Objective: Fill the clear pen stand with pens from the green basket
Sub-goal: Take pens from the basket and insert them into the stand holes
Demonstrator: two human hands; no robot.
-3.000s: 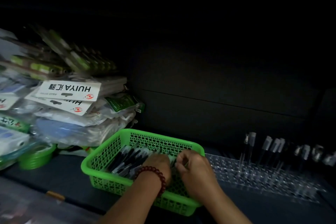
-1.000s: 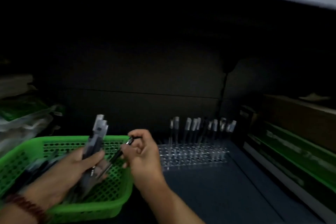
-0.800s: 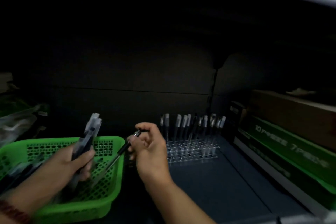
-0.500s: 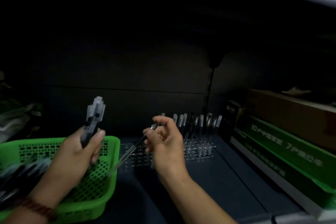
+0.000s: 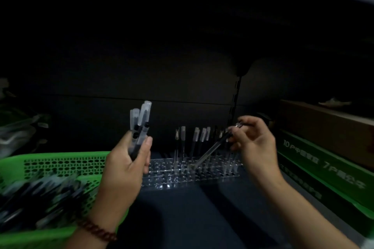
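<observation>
Pinching pen (image 5: 214,147) atop — right hand (image 5: 255,147); tip at stand (image 5: 162,181).

Stationery shop: shelf (image 5: 202,212) with boxed stock (image 5: 323,168) and pen display stand (image 5: 162,180).

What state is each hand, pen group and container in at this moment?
left hand, grips the pen bundle upright
right hand, pinches a single pen, tilted, lower end at the stand
clear pen stand, partly filled, front holes bare
standing pens, upright in the stand's back rows
green basket, holds many loose pens
</observation>
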